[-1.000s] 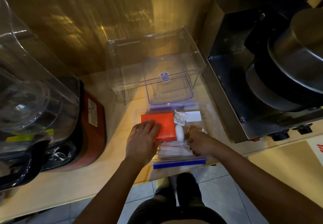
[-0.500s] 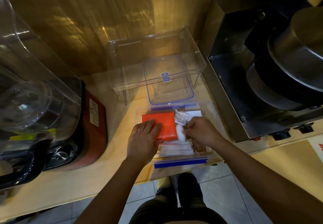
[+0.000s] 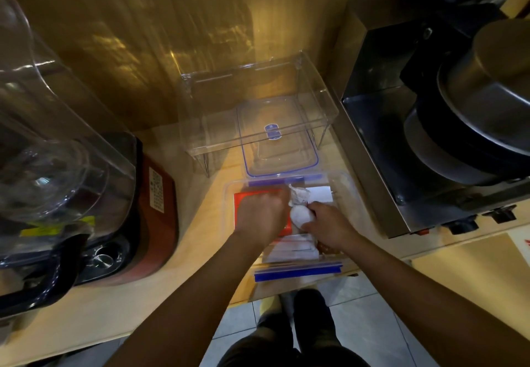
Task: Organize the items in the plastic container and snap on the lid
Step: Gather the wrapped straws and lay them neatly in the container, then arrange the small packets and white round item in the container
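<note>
Nearest, dark trousers (image 3: 292, 346) above a tiled floor (image 3: 364, 326), then two bare forearms reaching forward over the edge of a pale wooden counter (image 3: 120, 303). On the counter's near edge, a clear plastic container (image 3: 342, 183) with blue clips (image 3: 298, 269) at its near and far sides, open, no lid on it. Inside, at the near end, white paper packets (image 3: 289, 250) lying flat; on the left, an orange box (image 3: 238, 203) mostly covered by the left hand (image 3: 259, 214). Left hand knuckles-up with fingers curled down onto the orange box, fingertips hidden; cannot tell whether gripping or only pressing. Right hand (image 3: 329, 226) just beside it, fingers and thumb curled round a small white pouch (image 3: 299, 216) in the middle of the container. Beyond the pouch, a crumpled white wrapper (image 3: 298, 194) and a flat white card (image 3: 321, 194) at the far end. Just behind the container, its clear lid (image 3: 282, 148) with blue rim lying flat on the counter, partly under a clear plastic riser (image 3: 258, 108). To the left, a red and black blender base (image 3: 155, 209) under a large clear cover (image 3: 57, 137). To the right, a steel appliance (image 3: 381, 166) carrying dark round pans (image 3: 473, 114). Farthest, a glossy wood-grain wall (image 3: 172, 37).
</note>
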Tool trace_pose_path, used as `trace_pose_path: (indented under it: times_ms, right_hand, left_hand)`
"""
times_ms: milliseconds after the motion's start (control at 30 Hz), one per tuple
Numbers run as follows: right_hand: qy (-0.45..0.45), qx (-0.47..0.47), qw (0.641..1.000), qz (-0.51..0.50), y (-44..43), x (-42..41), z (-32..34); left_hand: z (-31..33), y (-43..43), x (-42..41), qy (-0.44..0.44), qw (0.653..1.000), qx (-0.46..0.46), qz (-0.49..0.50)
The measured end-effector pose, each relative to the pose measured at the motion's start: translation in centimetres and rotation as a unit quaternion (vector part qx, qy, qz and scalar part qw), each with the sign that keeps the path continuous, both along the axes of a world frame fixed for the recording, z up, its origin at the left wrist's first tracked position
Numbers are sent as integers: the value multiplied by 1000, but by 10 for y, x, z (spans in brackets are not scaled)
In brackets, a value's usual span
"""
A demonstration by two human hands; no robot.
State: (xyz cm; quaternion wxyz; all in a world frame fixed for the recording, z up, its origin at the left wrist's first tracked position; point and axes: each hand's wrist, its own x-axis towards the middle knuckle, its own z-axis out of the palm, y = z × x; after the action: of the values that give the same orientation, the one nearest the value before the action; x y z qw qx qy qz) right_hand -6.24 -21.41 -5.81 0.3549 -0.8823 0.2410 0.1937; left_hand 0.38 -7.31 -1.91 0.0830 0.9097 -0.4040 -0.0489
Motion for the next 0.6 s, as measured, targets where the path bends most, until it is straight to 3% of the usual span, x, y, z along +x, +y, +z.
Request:
trace_pose_path:
  times_ms: [167, 333, 433, 600]
  right_hand:
    - [-6, 23, 1000, -9, -4, -5, -4]
    - [-35, 55, 998, -21, -4, -11, -7]
    - [-49, 76, 996, -21, -5, -12, -8]
    - [-60, 99, 993, -10, -6, -12, -13]
  left_hand:
    - [-4, -53, 20, -47, 981, 167, -82]
    - [-17, -63, 23, -52, 971, 210, -100]
    - [-17, -63, 27, -39, 973, 206, -97]
    - [-4, -50, 30, -29, 993, 104, -42]
